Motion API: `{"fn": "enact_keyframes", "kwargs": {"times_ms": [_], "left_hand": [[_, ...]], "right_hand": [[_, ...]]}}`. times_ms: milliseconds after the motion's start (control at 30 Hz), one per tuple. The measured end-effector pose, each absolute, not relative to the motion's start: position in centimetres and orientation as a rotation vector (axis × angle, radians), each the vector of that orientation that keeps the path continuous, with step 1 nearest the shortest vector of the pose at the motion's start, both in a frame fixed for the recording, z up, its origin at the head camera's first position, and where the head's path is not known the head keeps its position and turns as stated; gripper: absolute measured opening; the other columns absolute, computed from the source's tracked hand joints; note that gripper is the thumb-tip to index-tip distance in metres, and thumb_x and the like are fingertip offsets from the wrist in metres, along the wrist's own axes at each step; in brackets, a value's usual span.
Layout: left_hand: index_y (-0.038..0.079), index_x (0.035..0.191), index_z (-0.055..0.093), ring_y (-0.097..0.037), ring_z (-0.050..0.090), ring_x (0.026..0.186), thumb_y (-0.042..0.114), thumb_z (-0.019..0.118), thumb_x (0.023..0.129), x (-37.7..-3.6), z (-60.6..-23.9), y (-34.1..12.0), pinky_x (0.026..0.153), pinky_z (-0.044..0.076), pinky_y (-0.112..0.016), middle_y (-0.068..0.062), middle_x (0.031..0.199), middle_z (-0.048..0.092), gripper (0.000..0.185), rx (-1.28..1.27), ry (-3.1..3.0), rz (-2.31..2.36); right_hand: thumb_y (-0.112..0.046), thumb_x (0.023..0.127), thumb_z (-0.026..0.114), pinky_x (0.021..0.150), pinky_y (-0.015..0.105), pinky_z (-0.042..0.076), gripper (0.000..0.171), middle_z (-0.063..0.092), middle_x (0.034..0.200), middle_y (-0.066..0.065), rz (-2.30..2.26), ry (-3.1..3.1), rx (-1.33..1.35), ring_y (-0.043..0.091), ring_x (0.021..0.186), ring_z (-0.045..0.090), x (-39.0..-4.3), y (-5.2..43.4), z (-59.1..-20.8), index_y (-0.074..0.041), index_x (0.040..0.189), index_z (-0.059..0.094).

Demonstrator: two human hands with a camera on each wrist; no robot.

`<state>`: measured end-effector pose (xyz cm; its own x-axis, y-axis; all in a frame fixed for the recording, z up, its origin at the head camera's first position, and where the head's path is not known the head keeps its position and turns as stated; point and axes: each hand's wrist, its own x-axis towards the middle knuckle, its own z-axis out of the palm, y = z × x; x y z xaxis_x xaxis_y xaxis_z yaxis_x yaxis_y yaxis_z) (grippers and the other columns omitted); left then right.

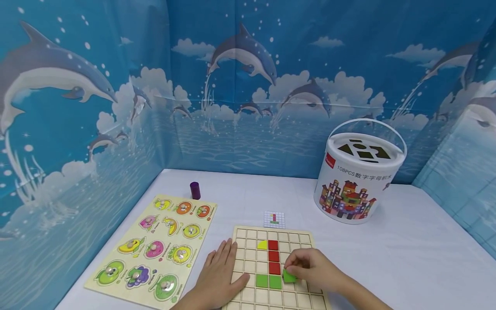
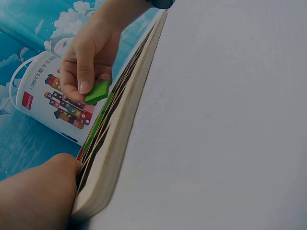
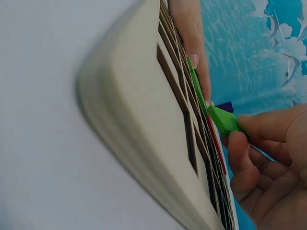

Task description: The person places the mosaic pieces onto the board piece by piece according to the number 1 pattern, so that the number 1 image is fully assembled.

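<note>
Now right hand (image 1: pixel 310 268) pinching green tile (image 1: pixel 289 276) by edges: light, stiff, smooth, likely slippery. Left hand (image 1: pixel 218 275) flat, steadying grid board (image 1: pixel 298 239).

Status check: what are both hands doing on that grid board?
Left hand flat on grid board. Right hand pinching green tile beside two green tiles. Nothing blocking.

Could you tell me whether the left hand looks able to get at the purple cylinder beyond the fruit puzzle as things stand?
Probably yes: the left hand rests flat on the grid board, holding nothing, and only the flat fruit puzzle lies between it and the purple cylinder.
</note>
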<state>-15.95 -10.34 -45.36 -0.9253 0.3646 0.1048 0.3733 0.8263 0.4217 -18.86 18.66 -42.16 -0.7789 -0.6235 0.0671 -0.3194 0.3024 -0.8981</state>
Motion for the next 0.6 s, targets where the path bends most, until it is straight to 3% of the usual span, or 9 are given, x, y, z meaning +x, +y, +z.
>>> {"fn": "enact_keyframes", "kwargs": {"times_ms": [600], "left_hand": [[-0.004,0.152,0.025,-0.036,0.016,0.146,0.061,0.04,0.096,-16.01,-45.43,-10.33,0.11,0.018,-0.059,-0.02,0.158,0.021,0.087,-0.605,-2.985,-0.697]], "right_hand": [[-0.002,0.09,0.066,0.06,0.023,0.05,0.005,0.064,0.079,0.0,-1.456,2.245,-0.865,0.007,0.067,0.058,-18.39,18.55,-42.41,-0.006,0.091,0.068]]}}
